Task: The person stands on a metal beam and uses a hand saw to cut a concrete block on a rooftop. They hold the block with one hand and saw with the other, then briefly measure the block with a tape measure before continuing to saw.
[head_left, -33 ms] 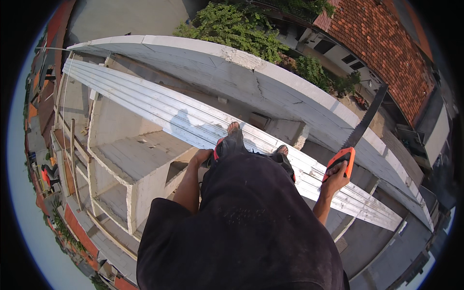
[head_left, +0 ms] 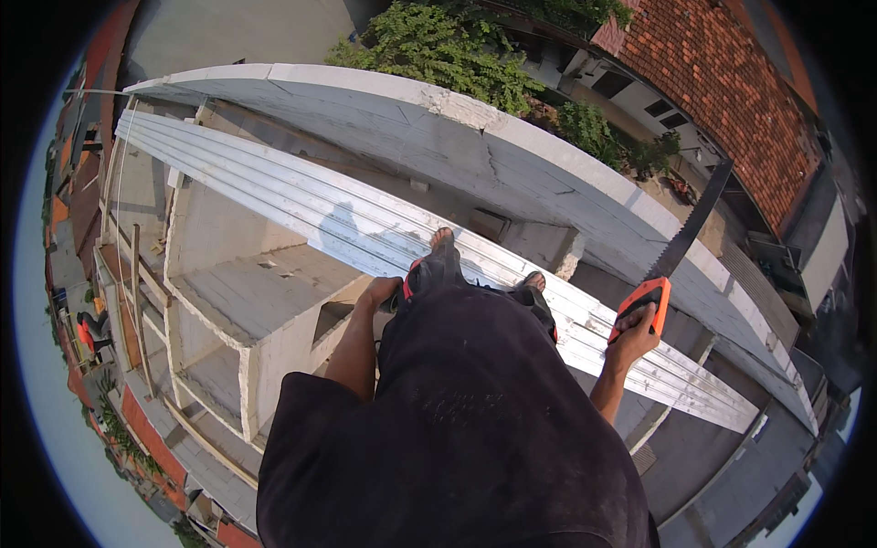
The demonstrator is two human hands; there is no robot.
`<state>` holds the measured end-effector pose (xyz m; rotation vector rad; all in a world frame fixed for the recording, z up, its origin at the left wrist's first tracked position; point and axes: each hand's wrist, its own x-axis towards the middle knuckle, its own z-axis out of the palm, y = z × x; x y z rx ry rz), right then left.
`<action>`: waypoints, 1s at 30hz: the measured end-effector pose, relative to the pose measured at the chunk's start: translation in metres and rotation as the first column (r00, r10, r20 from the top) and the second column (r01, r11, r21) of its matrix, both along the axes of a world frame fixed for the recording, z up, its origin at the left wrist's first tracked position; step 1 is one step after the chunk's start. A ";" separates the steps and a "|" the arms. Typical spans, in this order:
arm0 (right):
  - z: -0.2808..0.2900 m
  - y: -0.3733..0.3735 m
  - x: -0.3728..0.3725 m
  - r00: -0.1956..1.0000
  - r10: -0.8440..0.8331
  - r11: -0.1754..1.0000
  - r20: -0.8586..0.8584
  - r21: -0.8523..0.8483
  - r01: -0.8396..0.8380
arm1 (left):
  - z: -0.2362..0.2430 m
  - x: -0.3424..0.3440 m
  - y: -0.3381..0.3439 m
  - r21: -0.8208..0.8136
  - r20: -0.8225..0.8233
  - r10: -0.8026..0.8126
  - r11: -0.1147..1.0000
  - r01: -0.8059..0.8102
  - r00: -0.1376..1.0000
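Observation:
My right hand (head_left: 632,340) is closed round the orange and black handle of a hand saw (head_left: 687,236). The saw's long dark toothed blade points away to the upper right, in front of the white wall, touching nothing that I can see. My left hand (head_left: 380,292) is beside my left knee, its fingers mostly turned away and hidden against dark cloth. Beneath my feet lie long white ribbed metal planks (head_left: 265,187), running from far left to near right. My sandalled feet stand on them.
A long white block wall (head_left: 566,169) with cracks curves along the far side. Below the planks are open unfinished rooms with block walls (head_left: 215,301), a deep drop. Wooden poles (head_left: 137,283) stand at the left. Beyond lie a tree (head_left: 438,55) and a tiled roof (head_left: 713,82).

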<state>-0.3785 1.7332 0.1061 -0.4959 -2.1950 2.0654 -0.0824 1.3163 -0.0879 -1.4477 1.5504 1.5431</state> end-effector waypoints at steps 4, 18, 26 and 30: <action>0.010 -0.036 0.025 0.998 -0.048 0.999 0.045 0.021 0.047 | -0.008 -0.006 -0.054 0.046 0.172 -0.087 0.996 0.080 0.981; -0.023 -0.047 0.053 0.998 0.036 0.997 0.059 0.062 -0.039 | 0.038 -0.059 -0.072 -0.193 -0.401 -0.591 0.801 0.567 0.700; -0.022 -0.058 0.049 0.988 0.147 0.985 0.058 0.082 -0.151 | 0.126 -0.087 -0.083 -0.020 -0.226 -0.565 0.817 0.576 0.794; -0.026 -0.074 0.062 0.982 0.165 0.973 0.093 0.148 -0.177 | 0.074 -0.088 -0.112 -0.212 -0.483 -0.682 0.700 0.682 0.550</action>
